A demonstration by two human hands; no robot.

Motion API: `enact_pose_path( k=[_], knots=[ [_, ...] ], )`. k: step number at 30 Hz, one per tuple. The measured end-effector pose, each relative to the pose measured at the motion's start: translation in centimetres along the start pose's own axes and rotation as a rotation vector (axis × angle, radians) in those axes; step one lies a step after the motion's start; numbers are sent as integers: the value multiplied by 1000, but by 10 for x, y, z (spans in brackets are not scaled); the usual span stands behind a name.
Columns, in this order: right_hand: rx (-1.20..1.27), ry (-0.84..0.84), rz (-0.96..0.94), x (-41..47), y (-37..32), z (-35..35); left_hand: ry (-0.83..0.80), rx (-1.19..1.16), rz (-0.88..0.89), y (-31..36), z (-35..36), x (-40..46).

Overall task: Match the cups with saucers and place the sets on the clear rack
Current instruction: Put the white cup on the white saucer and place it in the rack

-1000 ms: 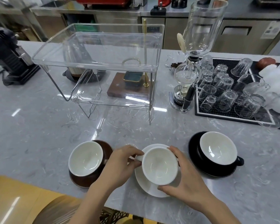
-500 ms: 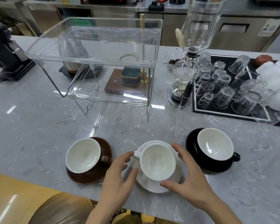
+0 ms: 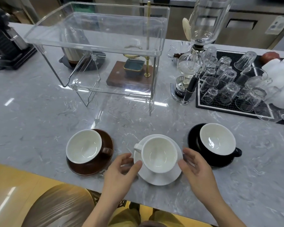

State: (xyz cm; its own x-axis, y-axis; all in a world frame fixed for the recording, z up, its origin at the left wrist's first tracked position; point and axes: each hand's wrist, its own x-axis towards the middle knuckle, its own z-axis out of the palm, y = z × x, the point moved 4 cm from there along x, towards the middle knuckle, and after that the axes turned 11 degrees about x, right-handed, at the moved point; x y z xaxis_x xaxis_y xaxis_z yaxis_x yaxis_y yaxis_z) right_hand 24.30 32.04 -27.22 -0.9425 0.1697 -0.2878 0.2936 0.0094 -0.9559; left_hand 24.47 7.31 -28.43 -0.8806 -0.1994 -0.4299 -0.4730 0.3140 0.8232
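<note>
Cups all matched: white cup [image 3: 159,155] on white saucer [image 3: 161,177], near worktop [image 3: 39,122] edge. Left hand [image 3: 121,169], right hand [image 3: 195,166] open beside it. Rack [image 3: 95,45] not yet loaded.

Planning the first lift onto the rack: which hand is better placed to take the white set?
Neither alone, probably. The left hand sits at the white saucer rim on the cup handle's side; the right hand is at the opposite rim. Both are open, so a two-handed lift looks steadiest.
</note>
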Motion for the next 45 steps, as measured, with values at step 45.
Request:
enact_pose_path(
  k=[45],
  knots=[
    [167, -12, 204, 9, -9, 7, -110, -175, -164, 15, 12, 7]
  ],
)
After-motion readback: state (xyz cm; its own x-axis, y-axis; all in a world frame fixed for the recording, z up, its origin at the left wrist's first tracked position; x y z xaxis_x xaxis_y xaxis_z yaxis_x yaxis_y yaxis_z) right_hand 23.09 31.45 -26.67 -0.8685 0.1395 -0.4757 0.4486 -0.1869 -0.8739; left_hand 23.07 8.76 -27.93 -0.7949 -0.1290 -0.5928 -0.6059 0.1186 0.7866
